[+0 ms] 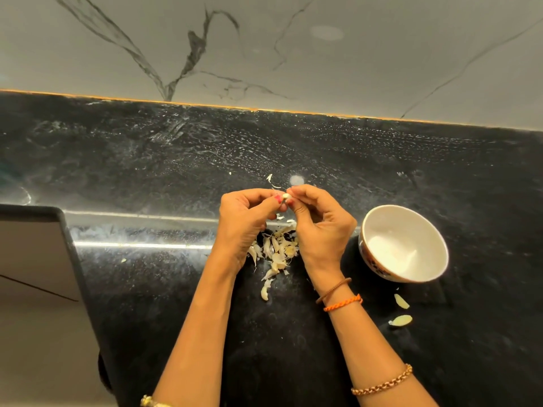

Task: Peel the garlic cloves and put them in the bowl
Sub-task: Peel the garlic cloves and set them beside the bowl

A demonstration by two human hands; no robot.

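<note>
A small pale garlic clove is pinched between the fingertips of both hands above the black counter. My left hand holds it from the left, my right hand from the right. Under the hands lies a heap of garlic cloves and papery skins. A white bowl with a patterned outside stands to the right of my right hand, tilted toward me; its inside looks white and I cannot tell if cloves lie in it.
Two loose garlic pieces lie on the black counter in front of the bowl. A skin scrap lies behind the hands. The counter's edge drops off at the left. A marbled wall rises behind.
</note>
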